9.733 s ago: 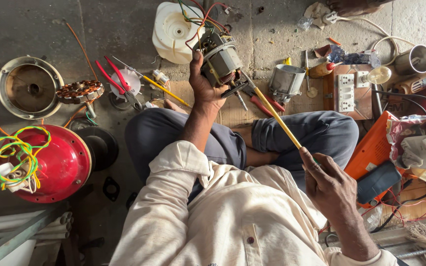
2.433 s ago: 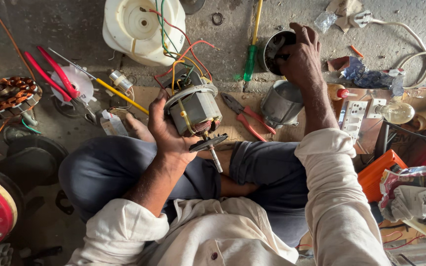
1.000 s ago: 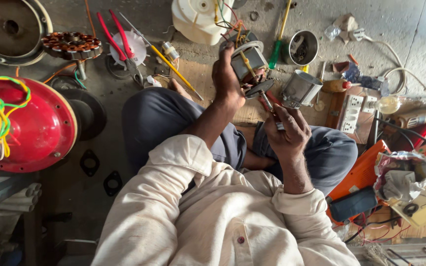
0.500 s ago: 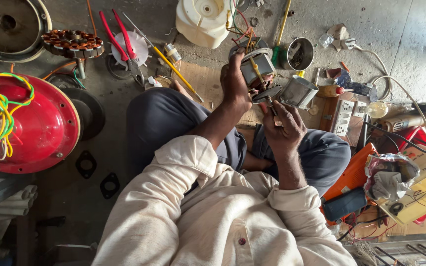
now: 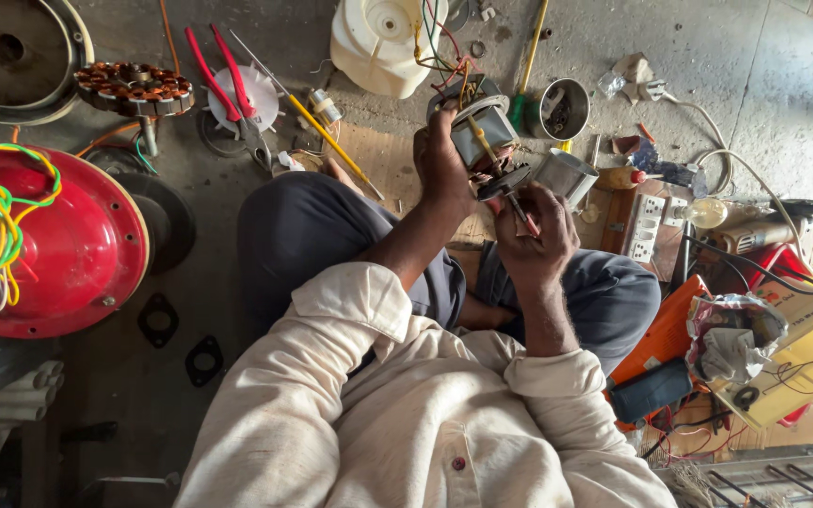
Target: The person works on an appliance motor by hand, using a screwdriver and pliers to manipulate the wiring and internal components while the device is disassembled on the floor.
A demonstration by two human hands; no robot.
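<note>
Grey metal motor [image 5: 482, 136], boxy with coloured wires trailing from it, sits gripped in the left hand [image 5: 442, 169] above the person's crossed legs. The right hand [image 5: 534, 235] pinches a thin tool [image 5: 518, 209] against the motor's underside. Rough concrete floor [image 5: 755, 75] around: red pliers [image 5: 228, 89], glossy red dome [image 5: 68, 245], round copper winding [image 5: 134, 87].
</note>
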